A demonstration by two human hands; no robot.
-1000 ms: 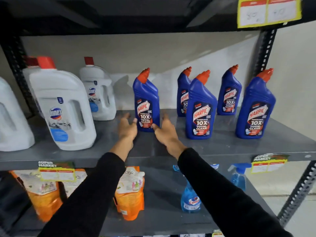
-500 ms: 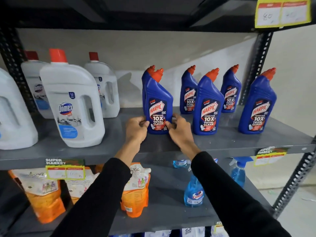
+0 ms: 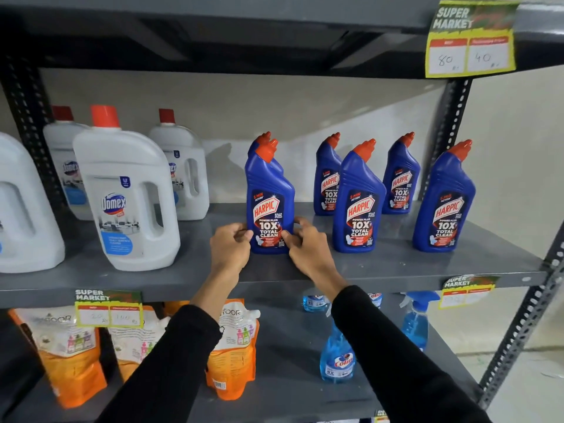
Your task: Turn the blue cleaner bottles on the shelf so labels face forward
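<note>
Several blue Harpic bottles with orange caps stand on the grey middle shelf (image 3: 396,267). The leftmost front bottle (image 3: 268,196) stands upright with its label toward me; a second orange cap peeks out just behind it. My left hand (image 3: 230,247) grips its lower left side and my right hand (image 3: 305,245) grips its lower right side. To the right stand a front bottle (image 3: 358,203), two rear bottles (image 3: 328,178) (image 3: 400,178) and a far-right bottle (image 3: 444,203), all showing their labels.
White Domex jugs (image 3: 128,203) with red caps fill the shelf's left part. Orange refill pouches (image 3: 232,349) and blue spray bottles (image 3: 337,355) sit on the shelf below. Price tags (image 3: 471,41) hang on the shelf edges. A perforated upright (image 3: 448,132) stands right.
My hands went from flat on the shelf in front of the leftmost bottle to gripping its base on both sides; the bottle now sits nearer the shelf front, label forward.
</note>
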